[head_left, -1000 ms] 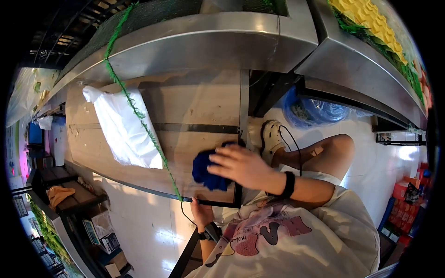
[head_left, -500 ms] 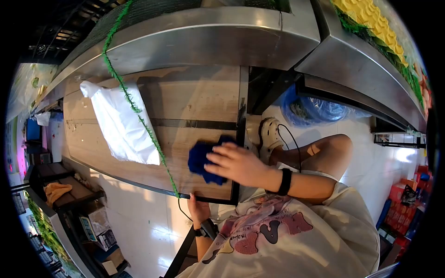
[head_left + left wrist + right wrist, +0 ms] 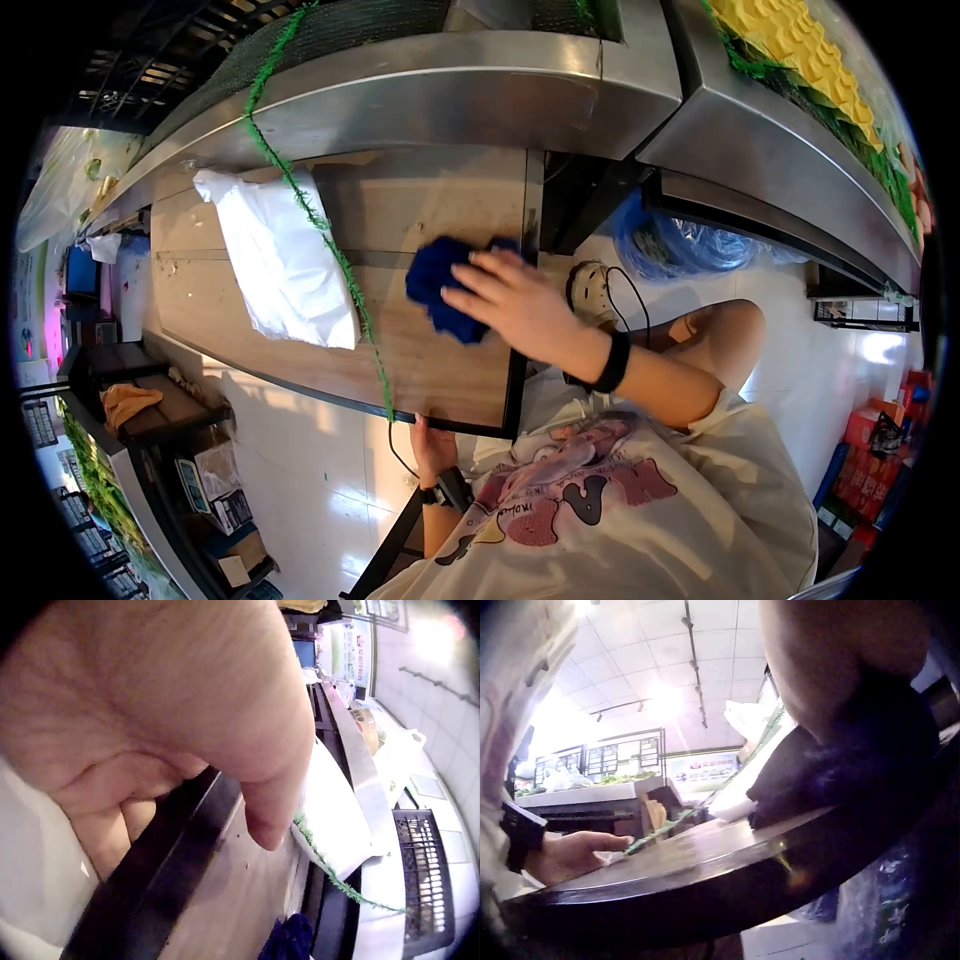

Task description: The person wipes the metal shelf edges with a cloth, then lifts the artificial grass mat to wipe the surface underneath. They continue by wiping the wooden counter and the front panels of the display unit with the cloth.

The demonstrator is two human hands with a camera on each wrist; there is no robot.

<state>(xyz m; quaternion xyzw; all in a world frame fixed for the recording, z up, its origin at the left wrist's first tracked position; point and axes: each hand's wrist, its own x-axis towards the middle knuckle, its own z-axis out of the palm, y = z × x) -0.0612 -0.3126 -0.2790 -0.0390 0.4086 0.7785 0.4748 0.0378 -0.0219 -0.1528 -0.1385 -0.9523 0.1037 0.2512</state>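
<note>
The brushed stainless-steel display stand (image 3: 450,95) spans the far side of the head view, and below it lies the bench (image 3: 440,385), a wood-grain top edged in black. A person in a cream printed T-shirt (image 3: 620,510) sits at the bench's near corner. On the bench, toward its far left part, a flat white plastic bag (image 3: 275,265) lies spread, with a thin, fuzzy green garland (image 3: 352,288) running slantwise across the view over its right side. A bundle in translucent blue plastic (image 3: 690,240) sits on the floor at right, under the stand. The crumpled dark blue cloth (image 3: 435,285) rests on the bench between the white bag and the bench's right end, apart from the bag. The right hand (image 3: 525,310) lies on top of it, fingers extended and slightly spread, pressing the cloth. The left hand (image 3: 432,447) grips the bench's black front edge, thumb above and fingers bent beneath. Smallest is the black band (image 3: 614,362) round the right wrist.
</note>
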